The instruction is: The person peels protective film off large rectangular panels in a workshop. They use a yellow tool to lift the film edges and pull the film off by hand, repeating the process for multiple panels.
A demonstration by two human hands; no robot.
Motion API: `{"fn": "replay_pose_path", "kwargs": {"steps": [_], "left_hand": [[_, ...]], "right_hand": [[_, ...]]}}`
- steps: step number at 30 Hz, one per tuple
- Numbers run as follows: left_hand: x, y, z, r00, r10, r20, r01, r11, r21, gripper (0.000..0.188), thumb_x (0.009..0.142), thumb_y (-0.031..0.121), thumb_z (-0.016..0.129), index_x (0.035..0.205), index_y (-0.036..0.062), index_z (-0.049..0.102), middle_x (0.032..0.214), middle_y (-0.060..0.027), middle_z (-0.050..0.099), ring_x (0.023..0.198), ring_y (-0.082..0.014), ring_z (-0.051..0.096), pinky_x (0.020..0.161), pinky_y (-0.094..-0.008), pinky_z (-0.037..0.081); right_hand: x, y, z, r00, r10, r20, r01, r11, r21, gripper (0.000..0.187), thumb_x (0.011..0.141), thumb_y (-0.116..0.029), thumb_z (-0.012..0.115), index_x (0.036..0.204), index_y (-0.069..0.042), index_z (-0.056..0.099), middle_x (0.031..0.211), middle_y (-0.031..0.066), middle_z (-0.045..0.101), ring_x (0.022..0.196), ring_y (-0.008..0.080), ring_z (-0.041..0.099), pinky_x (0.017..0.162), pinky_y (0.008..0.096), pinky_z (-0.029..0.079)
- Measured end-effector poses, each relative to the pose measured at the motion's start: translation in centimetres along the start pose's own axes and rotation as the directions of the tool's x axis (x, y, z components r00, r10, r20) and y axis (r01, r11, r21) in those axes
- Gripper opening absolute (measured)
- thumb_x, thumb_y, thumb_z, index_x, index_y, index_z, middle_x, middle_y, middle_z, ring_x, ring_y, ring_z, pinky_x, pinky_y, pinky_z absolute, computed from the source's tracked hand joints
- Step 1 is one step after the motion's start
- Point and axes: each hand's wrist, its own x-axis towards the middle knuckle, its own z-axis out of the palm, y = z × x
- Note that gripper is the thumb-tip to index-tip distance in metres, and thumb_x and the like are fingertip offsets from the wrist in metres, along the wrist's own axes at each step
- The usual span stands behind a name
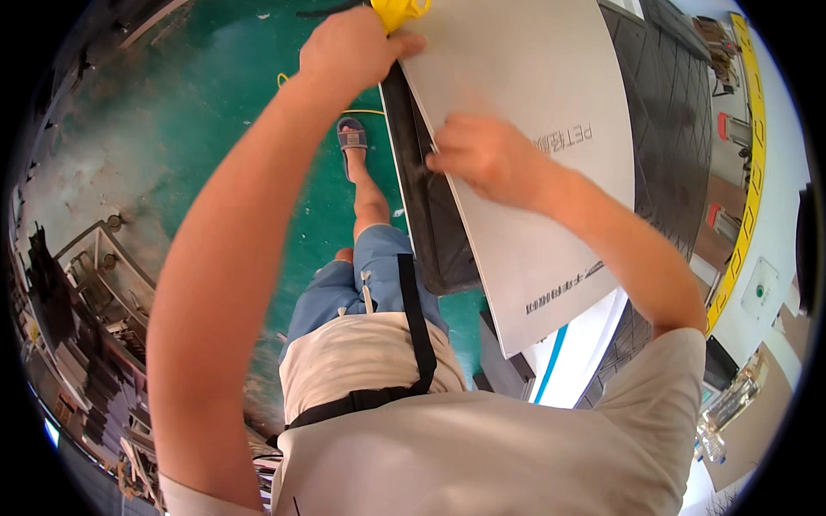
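A large light-grey panel (551,112) with printing on its face lies before me, its long edge running along its left side. At the top of the head view my left hand (348,52) is closed around a yellow tool (397,12), whose kind is cut off by the picture's edge. The thumb of that hand reaches to the panel's edge. My right hand (490,162) is closed and slightly blurred over the panel's left edge; anything between its fingers is hidden. Beneath the panel, black padded support (439,224) shows along that edge.
Under my feet is a green floor (258,163) with a thin yellow hose (361,111) on it. A metal-framed cart (90,245) and stacked dark strips (95,378) stand at the left. To the right of the panel runs dark tiled ground (667,129) beside a yellow-striped wall (748,189).
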Motion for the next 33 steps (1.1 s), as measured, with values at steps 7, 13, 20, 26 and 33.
{"fn": "replay_pose_path", "kwargs": {"steps": [7,13,20,26,33], "left_hand": [[-2.3,1.1,-2.4,0.985,-0.114,0.126,0.127,0.987,-0.101,0.053,0.087,0.053,0.074,0.09,0.0,0.072,0.079,-0.0175,0.072,0.077,-0.0317,0.072,0.072,-0.0444,0.054],[-0.4,1.2,0.8,0.999,-0.043,-0.018,0.043,0.999,-0.031,0.052,0.089,0.053,0.072,0.092,0.0011,0.072,0.075,-0.0139,0.071,0.068,-0.0288,0.07,0.065,-0.042,0.054],[-0.5,2.5,1.0,0.99,-0.116,-0.082,0.122,0.99,0.071,0.051,0.09,0.054,0.07,0.092,0.0025,0.072,0.074,-0.0134,0.072,0.067,-0.0285,0.072,0.063,-0.0414,0.057],[-11.1,7.9,2.7,0.975,-0.09,0.203,0.076,0.994,0.076,0.052,0.091,0.054,0.068,0.083,0.0028,0.072,0.069,-0.0117,0.07,0.057,-0.0249,0.07,0.056,-0.0392,0.058],[-15.0,8.8,5.7,0.977,-0.141,0.158,0.112,0.978,0.176,0.057,0.091,0.056,0.068,0.087,-0.0006,0.069,0.066,-0.0124,0.067,0.056,-0.025,0.067,0.052,-0.0385,0.051]], "right_hand": [[-13.9,-13.0,2.9,0.987,0.138,0.077,-0.144,0.986,0.084,0.027,0.069,-0.002,0.07,0.097,-0.001,0.068,0.078,0.0072,0.052,0.074,0.0245,0.056,0.062,0.0345,0.049],[-17.6,-14.9,3.6,0.988,0.141,0.069,-0.143,0.989,0.03,0.022,0.076,-0.007,0.07,0.098,-0.004,0.071,0.079,0.0055,0.056,0.074,0.0223,0.059,0.063,0.0363,0.052],[-4.4,-2.3,1.8,0.95,0.132,-0.284,-0.183,0.97,-0.162,0.008,0.087,-0.012,0.07,0.094,-0.007,0.072,0.087,0.0107,0.062,0.086,0.0331,0.064,0.073,0.0422,0.053],[-11.3,-8.4,4.2,0.984,0.058,-0.167,-0.077,0.991,-0.112,0.005,0.081,-0.006,0.068,0.084,-0.007,0.064,0.089,0.0073,0.059,0.09,0.0292,0.063,0.077,0.0386,0.053],[-23.1,-19.3,7.6,0.996,0.085,-0.006,-0.085,0.996,-0.03,0.015,0.073,-0.007,0.068,0.087,-0.005,0.063,0.087,0.0059,0.056,0.087,0.0261,0.058,0.073,0.0365,0.052]]}}
